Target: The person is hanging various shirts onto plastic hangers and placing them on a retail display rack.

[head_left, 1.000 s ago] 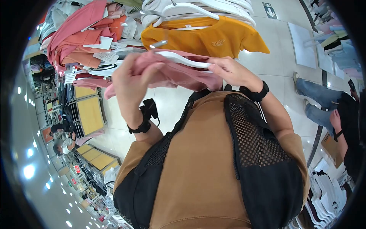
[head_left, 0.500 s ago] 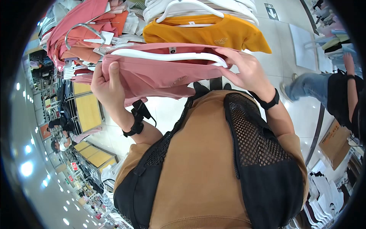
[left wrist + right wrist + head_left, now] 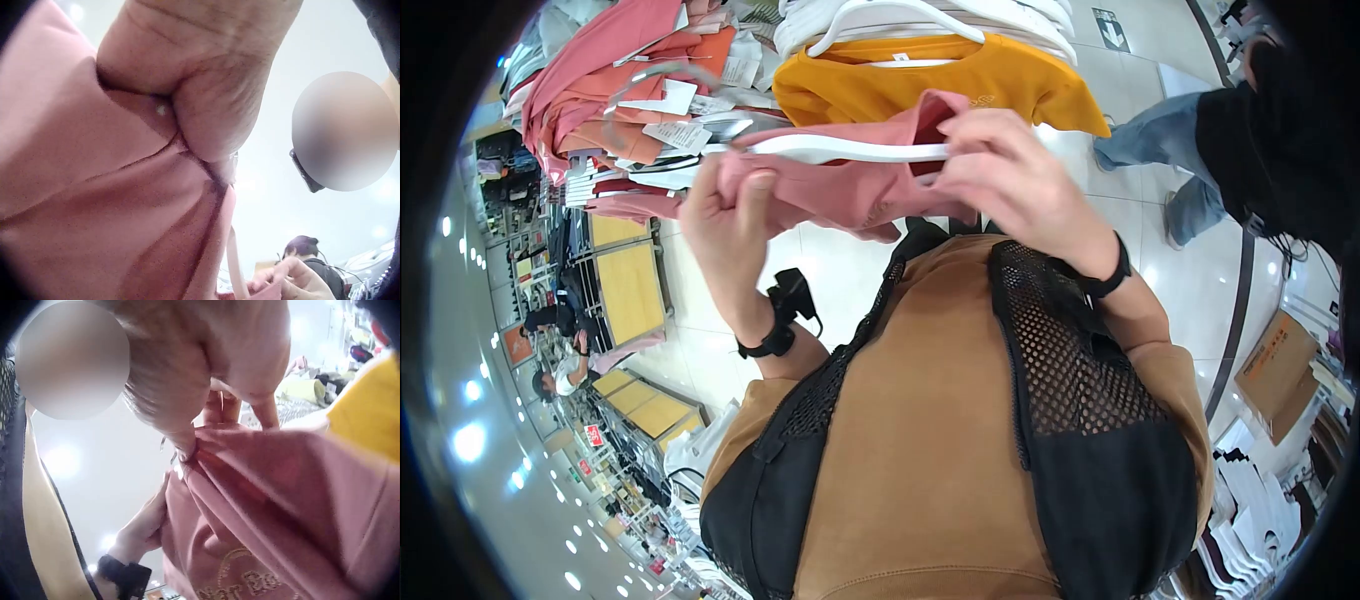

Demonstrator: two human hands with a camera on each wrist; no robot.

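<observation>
A pink T-shirt (image 3: 840,190) with lettering on its chest hangs on a white hanger (image 3: 830,150) between my two hands. My left hand (image 3: 730,215) grips the shirt's left shoulder over the hanger's end, thumb on top. With fingers and thumb, my right hand (image 3: 1020,185) pinches the fabric by the neckline near the hanger's other end. In the right wrist view, the right thumb presses into the folded pink cloth (image 3: 250,475). The hanger's metal hook (image 3: 635,90) points up and left, blurred.
A yellow T-shirt (image 3: 920,90) hangs on a rack of white hangers just beyond. Piled pink and orange garments with tags (image 3: 610,80) lie to the left. A person in jeans (image 3: 1170,150) stands close on the right, near a cardboard box (image 3: 1278,375).
The shirt first came out spread along its hanger, then my hands drew closer together and the right side of the cloth bunched upward. The person on the right has come nearer.
</observation>
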